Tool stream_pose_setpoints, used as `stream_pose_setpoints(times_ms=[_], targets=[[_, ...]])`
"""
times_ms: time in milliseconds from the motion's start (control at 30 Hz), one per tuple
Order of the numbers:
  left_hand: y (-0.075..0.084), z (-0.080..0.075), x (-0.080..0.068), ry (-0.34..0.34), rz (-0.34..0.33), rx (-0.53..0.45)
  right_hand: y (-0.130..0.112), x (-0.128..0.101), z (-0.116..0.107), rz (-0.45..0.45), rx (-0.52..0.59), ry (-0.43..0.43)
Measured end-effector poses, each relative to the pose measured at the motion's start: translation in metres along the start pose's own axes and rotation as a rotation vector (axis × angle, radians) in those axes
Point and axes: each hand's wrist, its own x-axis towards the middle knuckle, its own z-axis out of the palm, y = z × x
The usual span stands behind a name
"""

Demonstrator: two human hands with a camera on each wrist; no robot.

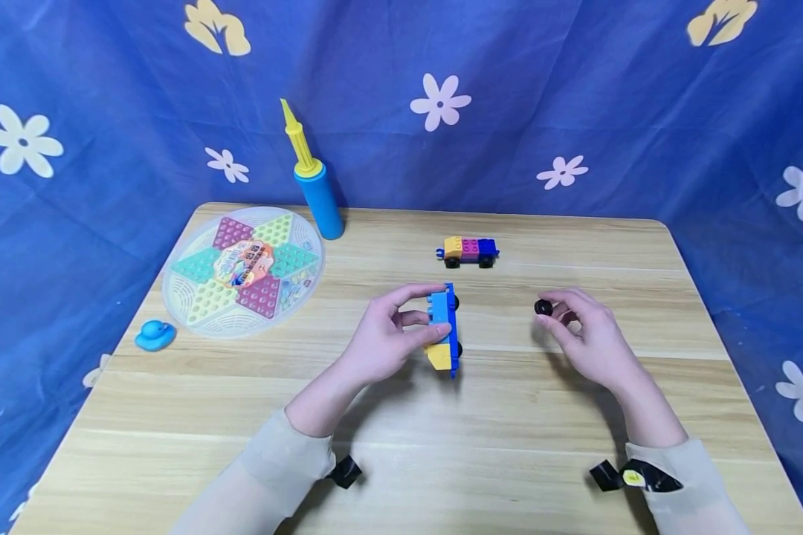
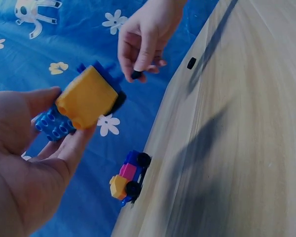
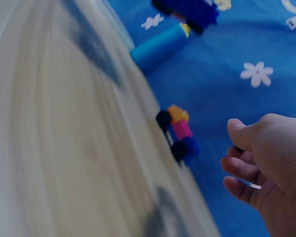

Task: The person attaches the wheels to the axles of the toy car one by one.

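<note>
My left hand (image 1: pixel 387 336) grips a toy car of light blue and yellow bricks on a blue base (image 1: pixel 439 306), turned on its side above the table. Two black wheels show along its right side in the head view. To the right, my right hand (image 1: pixel 587 336) pinches a small black wheel (image 1: pixel 543 307) between thumb and fingers, apart from the car. Another black piece (image 2: pixel 191 63), like a wheel, lies on the table in the left wrist view. Farther back stands a second toy car (image 1: pixel 470 251), with yellow, pink and blue bricks on black wheels.
At the back left, a blue pump with a yellow nozzle (image 1: pixel 320 200) stands upright beside a round Chinese checkers board (image 1: pixel 288 308). A blue rubber duck (image 1: pixel 155 336) sits near the table's left edge. Blue flowered cloth (image 1: pixel 375 148) hangs behind the wooden table (image 1: pixel 482 461).
</note>
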Motion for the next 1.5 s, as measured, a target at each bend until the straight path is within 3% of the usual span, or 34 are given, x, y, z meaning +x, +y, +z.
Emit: stream_pose_setpoints(times_ms=[167, 500, 767, 1200, 1367, 1500], targets=[[0.0, 0.002, 0.003, -0.011, -0.003, -0.014, -0.023, 0.004, 0.0, -0.079, 0.053, 0.023], [0.0, 0.005, 0.008, 0.033, 0.009, 0.016, -0.056, 0.009, 0.002, -0.119, 0.128, -0.007], [0.005, 0.009, 0.015, 0.04, -0.053, -0.01, -0.077, 0.014, 0.007, -0.166, 0.172, -0.029], [0.009, 0.014, 0.021, 0.022, -0.039, -0.02, -0.097, 0.021, 0.025, -0.32, 0.255, -0.031], [0.01, 0.017, 0.022, 0.018, -0.019, -0.022, -0.1, 0.021, 0.03, -0.301, 0.273, -0.022], [0.011, 0.018, 0.022, 0.022, -0.044, -0.057, -0.102, 0.022, 0.031, -0.256, 0.298, -0.031]])
